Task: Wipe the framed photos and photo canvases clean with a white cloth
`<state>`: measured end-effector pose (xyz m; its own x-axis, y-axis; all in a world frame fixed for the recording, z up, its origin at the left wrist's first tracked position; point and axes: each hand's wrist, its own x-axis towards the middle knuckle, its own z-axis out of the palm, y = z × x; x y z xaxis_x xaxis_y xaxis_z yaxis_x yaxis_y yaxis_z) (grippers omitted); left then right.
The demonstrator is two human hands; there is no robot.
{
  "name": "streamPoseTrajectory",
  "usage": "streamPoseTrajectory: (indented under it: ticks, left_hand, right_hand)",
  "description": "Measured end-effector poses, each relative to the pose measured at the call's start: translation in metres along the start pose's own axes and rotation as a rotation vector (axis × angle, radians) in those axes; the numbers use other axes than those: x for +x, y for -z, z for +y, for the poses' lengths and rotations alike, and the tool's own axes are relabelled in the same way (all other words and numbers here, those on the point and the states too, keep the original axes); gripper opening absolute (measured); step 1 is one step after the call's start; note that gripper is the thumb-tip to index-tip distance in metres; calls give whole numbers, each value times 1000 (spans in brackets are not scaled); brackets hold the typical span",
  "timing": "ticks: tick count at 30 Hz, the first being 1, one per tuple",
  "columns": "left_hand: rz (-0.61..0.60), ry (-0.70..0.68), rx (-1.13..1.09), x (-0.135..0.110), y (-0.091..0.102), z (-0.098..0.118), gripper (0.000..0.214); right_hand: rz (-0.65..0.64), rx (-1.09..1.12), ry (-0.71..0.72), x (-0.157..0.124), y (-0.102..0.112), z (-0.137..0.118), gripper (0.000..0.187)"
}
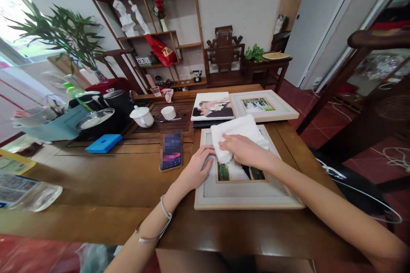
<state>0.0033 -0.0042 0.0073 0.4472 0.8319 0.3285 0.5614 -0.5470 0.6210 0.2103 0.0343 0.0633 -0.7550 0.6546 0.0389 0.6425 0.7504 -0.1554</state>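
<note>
A light-framed picture (211,200) lies flat on the wooden table, its printed photo partly hidden. Across its upper part rests a folded white cloth (237,128). My right hand (238,147) presses on this cloth, fingers curled against it. On the left edge of the frame lies my left hand (200,166), its fingers stretched toward the cloth's lower left corner. Just left of that hand is a phone (171,151) with its screen lit.
Behind the frame lie a photo album (213,106) and another framed picture (282,108). A white teapot (142,116), a white cup (168,113) and a blue box (104,143) stand to the left. A dark chair (352,136) is at the right.
</note>
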Motion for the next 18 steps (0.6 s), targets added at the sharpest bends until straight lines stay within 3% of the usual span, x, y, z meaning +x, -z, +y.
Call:
streamPoseTrajectory:
  ticks: [7,13,18]
  left_hand:
    - [3,-12,-8,-1,1,2,18]
    - [21,3,10,-1,0,-2,38]
    - [2,15,9,-1,0,-1,47]
  right_hand:
    - [-186,171,4,-17,23,-2,44]
    - [-58,83,-138,-10,24,-2,47]
    - [96,4,-139,-7,18,-14,41]
